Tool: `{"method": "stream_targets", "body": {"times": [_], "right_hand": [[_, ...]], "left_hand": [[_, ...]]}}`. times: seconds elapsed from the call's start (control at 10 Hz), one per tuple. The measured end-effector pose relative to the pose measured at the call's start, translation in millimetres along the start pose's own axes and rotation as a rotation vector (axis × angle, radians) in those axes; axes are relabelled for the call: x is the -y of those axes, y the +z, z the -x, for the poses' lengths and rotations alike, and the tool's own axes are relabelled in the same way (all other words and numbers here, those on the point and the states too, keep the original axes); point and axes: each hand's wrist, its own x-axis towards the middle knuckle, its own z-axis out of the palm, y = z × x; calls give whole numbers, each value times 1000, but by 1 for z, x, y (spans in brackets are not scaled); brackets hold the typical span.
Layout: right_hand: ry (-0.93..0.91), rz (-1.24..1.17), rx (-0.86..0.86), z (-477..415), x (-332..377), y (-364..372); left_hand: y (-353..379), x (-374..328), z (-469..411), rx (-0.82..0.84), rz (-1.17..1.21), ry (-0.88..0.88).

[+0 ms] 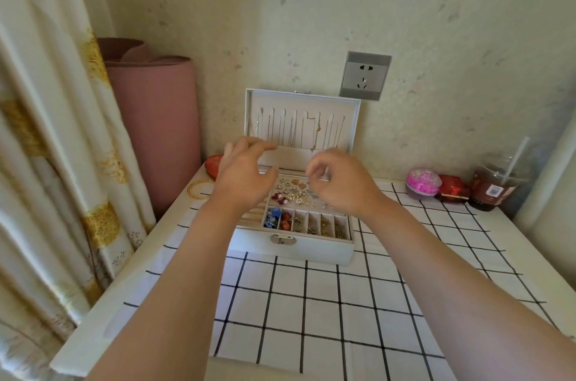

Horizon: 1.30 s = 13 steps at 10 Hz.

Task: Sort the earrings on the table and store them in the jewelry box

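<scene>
Left hand (246,176): hovers over the left rear part of the open jewelry box (296,248).
Left fingers (260,144): loosely bent and spread fairly wide, with nothing visible in them.
Right hand (341,186): hovers over the right rear part of the box, level with the other hand and apart from it.
Right fingers (318,162): curled in narrow, thumb and forefinger tips close together; I cannot tell whether they pinch a small piece.
Earrings (296,193): small studs in pearl, red and gold tones, set on the pale panel inside the box, below and between the two sets of fingers.
Compartments (314,223): a row of narrow slots in the box, nearer the person than the fingers, each holding small pieces; blue pieces (273,215) lie at the left end, beside the left wrist.
Lid (249,112): stands upright behind the fingers, against the wall, with thin necklaces (314,131) hanging inside it.
Counter (124,302): white, with a checked cloth (311,302) under the box.
Bangle (199,189): gold, on the counter left of the left fingers, apart from the box.
Pink jar (423,183), red box (453,189), drink cup (495,184): in a line by the wall, well to the right of the right fingers.
Socket (364,75): on the wall, above and right of the lid.
Rolled mat (156,119) and curtain (46,131): far left of the left fingers.
</scene>
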Motion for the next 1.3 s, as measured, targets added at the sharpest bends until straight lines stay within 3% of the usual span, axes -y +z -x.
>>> {"method": "stream_targets", "body": {"times": [0.1,0.3,0.5,0.9,1.2,1.3], "right_hand": [[-26,90,380,10,15,5],[-28,221,385,10,16,10],[-65,142,358,11,6,11],[-42,150,383,8,4,7],[-16,97,440,12,7,6],[114,-23,201,8,2,3]], "left_hand": [[2,-4,8,92,10,33],[2,-9,21,287,54,-26],[1,-16,24,448,68,-74],[-3,-17,26,589,159,-43],[0,-16,25,392,108,-53],[1,-10,17,217,96,-60]]}}
